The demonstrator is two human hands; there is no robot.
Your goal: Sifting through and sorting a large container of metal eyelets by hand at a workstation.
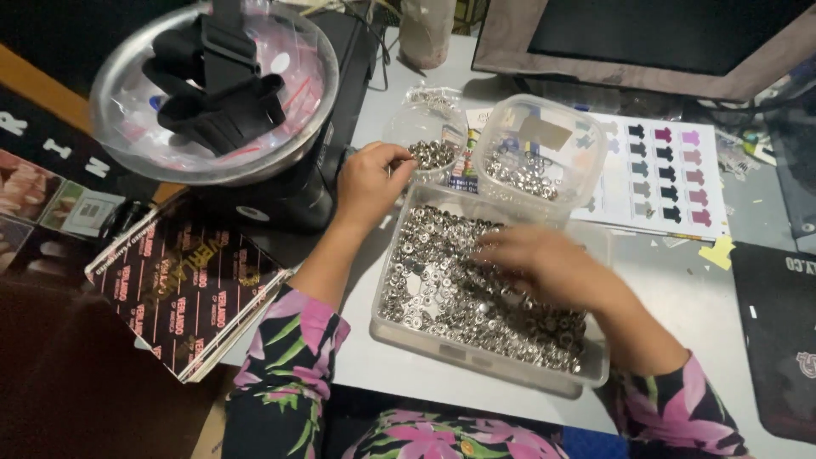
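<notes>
Left hand (367, 181) is hovering over the small round clear cup (427, 136), fingertips pinched narrow just at its rim; whatever is sitting between them is too small to make out. The cup is holding a low heap of small silver metal rings (433, 153).

Right hand (544, 259) is lying blurred over the large clear rectangular tray (476, 361), fingers spread loosely and pointing left, resting on or just above the mass of silver snap pieces (442, 293) that is covering the tray floor. Cannot tell whether it is holding any of them.

The tray is sitting on the pale surface (722, 297) directly in front of the person, and the cup is standing just beyond the tray's far left corner. Beside the cup, to the right, a square clear tub (544, 144) is holding more silver pieces. Behind that a printed colour chart (671, 174) with rows of dark, pink and purple shapes is lying flat.

At far left a metal bowl (153, 157) holding a black strap is perching on a black machine, with a dark patterned box (183, 293) below it. Both sleeves are showing a pink and green floral print.
</notes>
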